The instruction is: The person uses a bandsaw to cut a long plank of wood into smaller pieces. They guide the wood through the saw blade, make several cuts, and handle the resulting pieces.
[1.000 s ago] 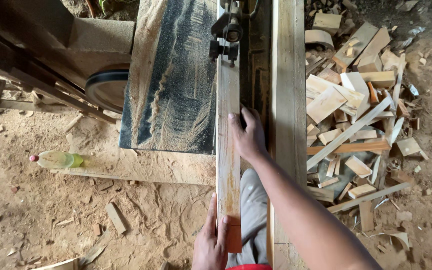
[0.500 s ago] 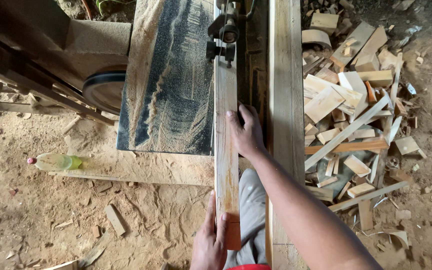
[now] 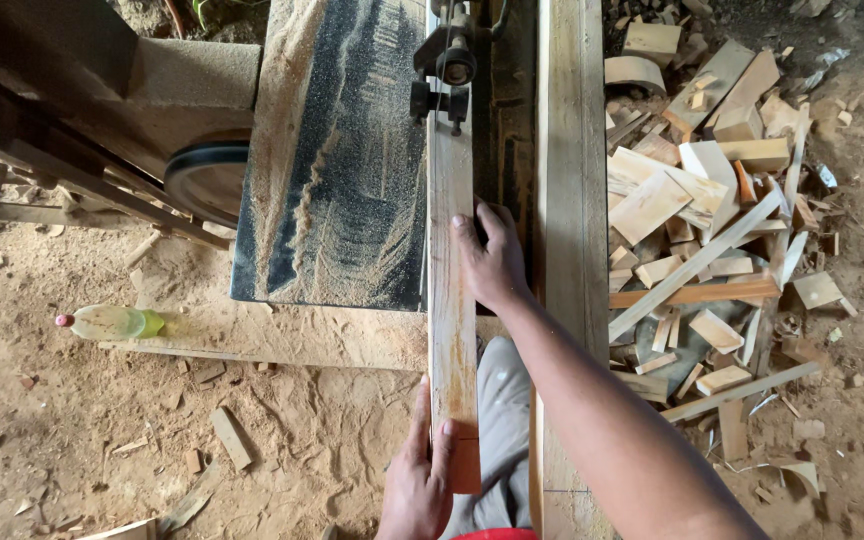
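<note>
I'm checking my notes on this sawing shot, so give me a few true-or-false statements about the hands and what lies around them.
1. The right hand presses on the long plank. True.
2. The left hand lies flat on the saw table. False: it holds the plank's near end.
3. A plastic bottle lies on the sawdust at the left. True.
4. The offcut pile is left of the plank. False: it is on the right.

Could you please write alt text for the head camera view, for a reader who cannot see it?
Seen from above, a long wooden plank lies on a sawdust-covered saw table with its far end at the blade guide. The right hand presses its side, and the left hand grips its near end. Wood offcuts lie heaped to the right.
</note>
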